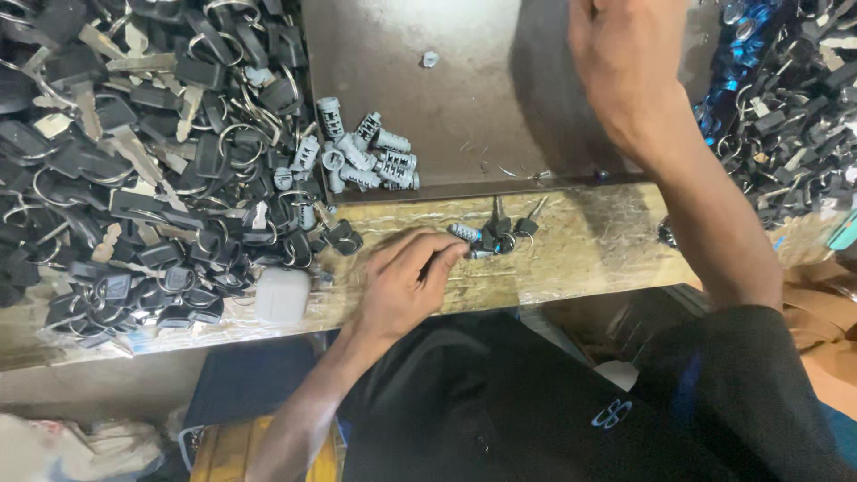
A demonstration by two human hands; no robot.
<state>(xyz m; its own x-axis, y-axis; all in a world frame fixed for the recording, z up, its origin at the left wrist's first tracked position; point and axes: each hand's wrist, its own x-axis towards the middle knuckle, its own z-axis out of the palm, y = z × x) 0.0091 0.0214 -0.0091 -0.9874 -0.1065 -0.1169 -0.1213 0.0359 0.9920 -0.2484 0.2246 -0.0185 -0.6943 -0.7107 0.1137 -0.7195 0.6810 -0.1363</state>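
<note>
Grey metal shows between the fingertips of the left hand [406, 277], which rests knuckles-up on the worn wooden bench edge [589, 245] and pinches a small lock cylinder [464, 234] lying on its side; the cylinder's far end meets a little bunch of black-headed keys on a ring [507, 230], just beside the fingers. The right hand [625, 67] is raised over the dark brown metal tray [464, 80] at the back of the bench, seen from behind the knuckles, fingers bent away from view, so I cannot tell whether it grips anything. In the tray's near left corner sits a small heap of grey lock cylinders [366, 156], touching one another, and one loose pale bit [430, 59] lies farther up the tray. To the left of the tray spreads a big pile of black-headed keys on rings [143, 161], with a white rounded case [282, 295] at its near edge. Another pile of keys [790, 107] lies to the right, well apart from the left hand.
</note>
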